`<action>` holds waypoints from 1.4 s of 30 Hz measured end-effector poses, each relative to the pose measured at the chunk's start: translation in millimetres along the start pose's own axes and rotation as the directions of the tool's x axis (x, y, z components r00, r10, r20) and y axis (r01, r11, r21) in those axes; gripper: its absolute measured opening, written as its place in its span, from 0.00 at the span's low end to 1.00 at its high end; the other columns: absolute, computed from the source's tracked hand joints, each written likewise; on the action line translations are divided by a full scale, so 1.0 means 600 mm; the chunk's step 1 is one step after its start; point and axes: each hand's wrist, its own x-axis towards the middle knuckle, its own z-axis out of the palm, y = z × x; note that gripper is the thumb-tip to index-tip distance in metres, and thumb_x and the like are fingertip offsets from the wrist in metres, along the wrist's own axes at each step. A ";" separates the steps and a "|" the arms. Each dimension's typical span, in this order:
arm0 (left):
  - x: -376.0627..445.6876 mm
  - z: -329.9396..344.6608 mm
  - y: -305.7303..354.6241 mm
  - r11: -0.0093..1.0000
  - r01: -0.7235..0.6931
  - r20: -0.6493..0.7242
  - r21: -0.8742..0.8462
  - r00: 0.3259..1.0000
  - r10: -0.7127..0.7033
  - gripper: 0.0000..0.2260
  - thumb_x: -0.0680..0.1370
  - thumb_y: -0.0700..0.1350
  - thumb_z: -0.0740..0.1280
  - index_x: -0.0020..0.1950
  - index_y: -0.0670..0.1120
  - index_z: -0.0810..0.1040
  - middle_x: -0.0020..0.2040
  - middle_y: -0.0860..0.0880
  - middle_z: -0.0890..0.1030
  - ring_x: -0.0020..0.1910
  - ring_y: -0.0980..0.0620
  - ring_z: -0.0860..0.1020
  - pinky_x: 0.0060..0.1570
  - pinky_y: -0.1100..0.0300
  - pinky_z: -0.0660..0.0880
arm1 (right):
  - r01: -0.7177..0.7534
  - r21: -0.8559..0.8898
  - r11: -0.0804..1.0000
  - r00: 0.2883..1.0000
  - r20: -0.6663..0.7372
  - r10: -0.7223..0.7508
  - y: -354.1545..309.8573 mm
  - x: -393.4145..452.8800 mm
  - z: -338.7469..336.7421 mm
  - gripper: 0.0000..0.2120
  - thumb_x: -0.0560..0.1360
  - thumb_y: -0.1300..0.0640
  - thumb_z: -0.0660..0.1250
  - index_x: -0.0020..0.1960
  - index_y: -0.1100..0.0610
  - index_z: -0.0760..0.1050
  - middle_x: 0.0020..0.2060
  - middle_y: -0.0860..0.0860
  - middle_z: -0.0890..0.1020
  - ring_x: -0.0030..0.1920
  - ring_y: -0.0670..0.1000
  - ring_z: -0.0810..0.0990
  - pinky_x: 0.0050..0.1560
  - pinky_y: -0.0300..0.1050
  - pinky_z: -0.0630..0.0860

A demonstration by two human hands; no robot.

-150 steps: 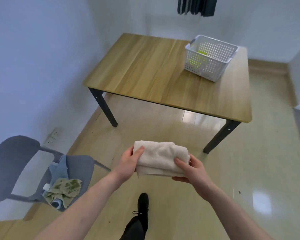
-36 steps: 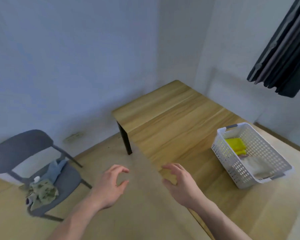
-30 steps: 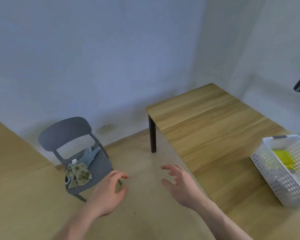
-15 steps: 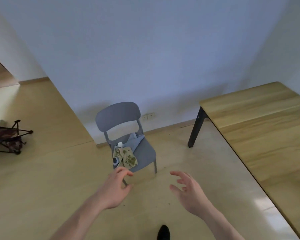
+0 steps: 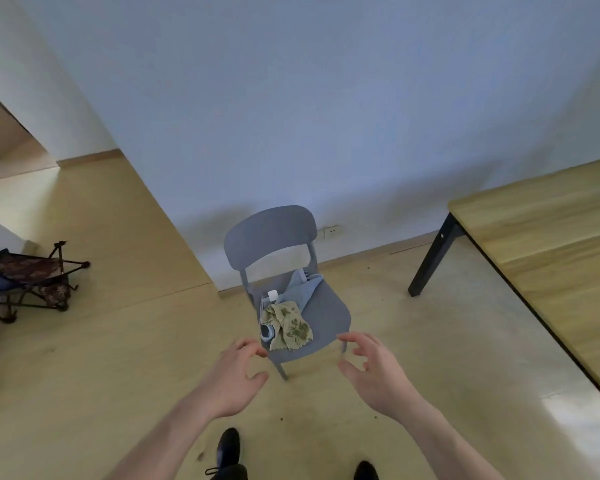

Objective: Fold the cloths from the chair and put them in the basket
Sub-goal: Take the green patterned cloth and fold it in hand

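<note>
A grey chair [image 5: 329, 315] stands against the wall straight ahead. On its seat lie a green leaf-patterned cloth [image 5: 290, 327], a light blue cloth [image 5: 300, 289] behind it, and a small dark-and-white piece at the left edge. My left hand [image 5: 234, 379] hovers open just in front of the seat's left corner. My right hand [image 5: 374, 372] hovers open off the seat's right front corner. Neither hand touches a cloth. The basket is out of view.
The wooden table [image 5: 548, 258] with a black leg [image 5: 430, 261] fills the right side. A folding stool with dark fabric [image 5: 32, 275] stands on the floor at the left. My shoes [image 5: 229, 452] show at the bottom. A wall socket sits behind the chair.
I have turned from the table to face the chair; the basket has left the view. Five seconds ago both hands held a folded beige cloth; now they are empty and closer to the chair.
</note>
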 end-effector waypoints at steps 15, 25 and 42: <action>0.308 -0.068 -0.253 0.933 -0.306 0.246 0.187 0.935 0.257 0.15 0.80 0.52 0.65 0.67 0.57 0.73 0.68 0.62 0.66 0.66 0.56 0.71 0.63 0.58 0.70 | -0.289 0.279 0.916 0.878 -0.303 0.370 -0.008 0.134 0.311 0.18 0.78 0.52 0.71 0.65 0.40 0.74 0.60 0.35 0.74 0.62 0.42 0.76 0.50 0.34 0.73; 0.531 0.099 -0.308 0.899 -0.406 0.176 0.164 0.909 0.378 0.16 0.80 0.51 0.67 0.67 0.54 0.75 0.67 0.62 0.68 0.66 0.59 0.71 0.65 0.60 0.70 | -0.288 0.149 0.946 0.875 -0.361 0.323 0.201 0.310 0.419 0.24 0.78 0.51 0.69 0.72 0.39 0.68 0.63 0.37 0.73 0.65 0.41 0.75 0.58 0.41 0.76; 0.763 0.395 -0.435 0.799 -0.574 -0.288 0.176 0.747 0.600 0.23 0.72 0.51 0.61 0.69 0.58 0.72 0.65 0.62 0.70 0.69 0.58 0.64 0.72 0.55 0.59 | -0.039 -0.189 0.981 0.815 -0.574 -0.078 0.482 0.574 0.590 0.29 0.72 0.46 0.74 0.71 0.38 0.71 0.60 0.34 0.74 0.61 0.43 0.69 0.57 0.32 0.64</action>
